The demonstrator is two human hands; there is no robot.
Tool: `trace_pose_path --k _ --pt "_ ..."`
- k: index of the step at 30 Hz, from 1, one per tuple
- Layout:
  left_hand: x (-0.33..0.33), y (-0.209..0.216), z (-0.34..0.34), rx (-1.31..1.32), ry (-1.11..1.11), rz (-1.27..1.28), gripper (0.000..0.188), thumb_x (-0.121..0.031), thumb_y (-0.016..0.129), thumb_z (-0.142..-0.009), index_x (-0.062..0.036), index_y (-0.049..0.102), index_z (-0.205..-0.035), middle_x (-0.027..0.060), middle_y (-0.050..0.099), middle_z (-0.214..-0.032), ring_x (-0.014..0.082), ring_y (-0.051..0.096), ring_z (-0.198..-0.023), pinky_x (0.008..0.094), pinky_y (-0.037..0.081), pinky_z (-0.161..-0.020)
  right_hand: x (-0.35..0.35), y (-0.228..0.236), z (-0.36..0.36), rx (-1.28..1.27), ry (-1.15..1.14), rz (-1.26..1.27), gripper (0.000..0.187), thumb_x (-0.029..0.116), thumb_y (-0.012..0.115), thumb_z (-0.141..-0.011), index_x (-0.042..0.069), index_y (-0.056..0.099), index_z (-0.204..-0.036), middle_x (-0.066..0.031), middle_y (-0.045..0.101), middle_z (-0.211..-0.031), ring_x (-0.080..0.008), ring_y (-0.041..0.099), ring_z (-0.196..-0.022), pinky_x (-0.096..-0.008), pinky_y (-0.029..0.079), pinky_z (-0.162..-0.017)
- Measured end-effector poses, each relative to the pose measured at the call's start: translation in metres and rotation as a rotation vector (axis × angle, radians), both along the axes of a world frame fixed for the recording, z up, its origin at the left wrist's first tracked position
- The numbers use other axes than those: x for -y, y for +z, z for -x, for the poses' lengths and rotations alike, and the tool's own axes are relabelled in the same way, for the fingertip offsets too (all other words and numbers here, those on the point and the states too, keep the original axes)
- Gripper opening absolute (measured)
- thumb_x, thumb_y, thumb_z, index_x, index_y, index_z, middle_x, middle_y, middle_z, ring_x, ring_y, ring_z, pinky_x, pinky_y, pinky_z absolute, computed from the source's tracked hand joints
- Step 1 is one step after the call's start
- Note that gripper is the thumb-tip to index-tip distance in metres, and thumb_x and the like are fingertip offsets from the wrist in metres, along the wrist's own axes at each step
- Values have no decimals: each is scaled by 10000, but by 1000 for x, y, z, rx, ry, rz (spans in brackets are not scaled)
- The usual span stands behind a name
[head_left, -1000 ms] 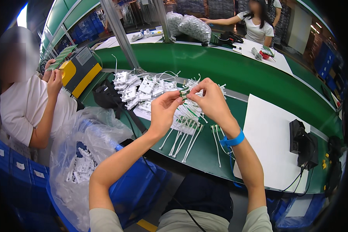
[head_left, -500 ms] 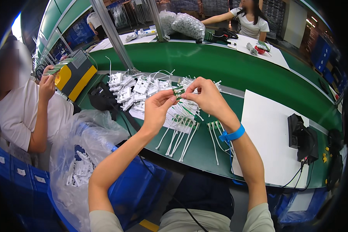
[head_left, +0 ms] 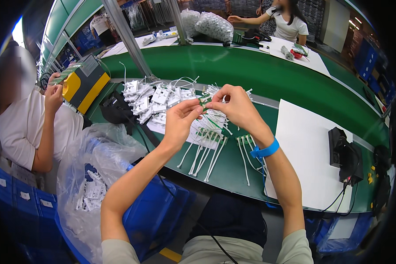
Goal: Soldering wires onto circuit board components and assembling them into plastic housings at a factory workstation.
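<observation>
In the head view, we hold a circuit board [head_left: 204, 101] up in front of us, above the bench [head_left: 231, 171], with both hands meeting at it. It is a small green piece, partly covered by our fingers, with pale bits along its face; its finer detail is too small to tell. Our left hand [head_left: 179, 121] grips it from the left, thumb below and fingers above. Our right hand [head_left: 236, 106] comes in from the right, thumb and forefinger pinched together at the board's near edge, the other fingers curled; we cannot tell whether a wire lies between those fingertips. A blue band [head_left: 270, 150] circles our right wrist.

Below our hands, a row of similar green boards [head_left: 214, 134] lies on the bench, white wires [head_left: 214, 163] trailing from them toward us. A smaller group of boards [head_left: 244, 140] sits just to the right, wired the same way. Left of our hands, we see a heap of white plastic parts [head_left: 160, 95]. To the right, a large white sheet [head_left: 301, 132] lies under a black device [head_left: 351, 165]. Beside our left arm, a clear bag [head_left: 119, 143] lines a blue bin [head_left: 147, 226]. Farther left, a co-worker holds a green panel [head_left: 65, 75] near a yellow and grey machine [head_left: 87, 83].
</observation>
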State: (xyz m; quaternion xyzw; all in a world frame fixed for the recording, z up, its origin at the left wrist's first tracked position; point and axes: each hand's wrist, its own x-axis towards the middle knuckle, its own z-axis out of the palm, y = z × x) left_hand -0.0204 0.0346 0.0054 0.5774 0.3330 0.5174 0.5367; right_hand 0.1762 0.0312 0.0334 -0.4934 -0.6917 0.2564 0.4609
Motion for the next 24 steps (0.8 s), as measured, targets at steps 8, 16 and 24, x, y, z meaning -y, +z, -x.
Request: trace_pose_path --k 8,16,24 --pt "-1 1 1 8 -3 5 297 -41 677 -924 86 600 -1182 123 689 -1030 198 695 -935 292 548 -813 3 -2 4 -5 -46 -127 259 207 844 -748 -14 712 -784 -65 637 -786 -157 552 -720 -312 453 -646" --pt "5 4 -1 5 -14 -4 259 -27 671 -925 92 624 -1150 126 704 -1034 175 699 -905 277 542 -751 6 10 -1 45 -13 -109 298 211 838 -735 -52 704 -778 -163 674 -794 -245 644 -747 -356 502 -670" --pt "7 -3 -3 -10 -4 -47 230 -26 662 -930 82 635 -1131 100 700 -1014 159 695 -901 268 534 -741 -1 -2 -4 23 17 -53 288 195 844 -730 -55 706 -763 -136 670 -704 -204 626 -658 -338 489 -619"
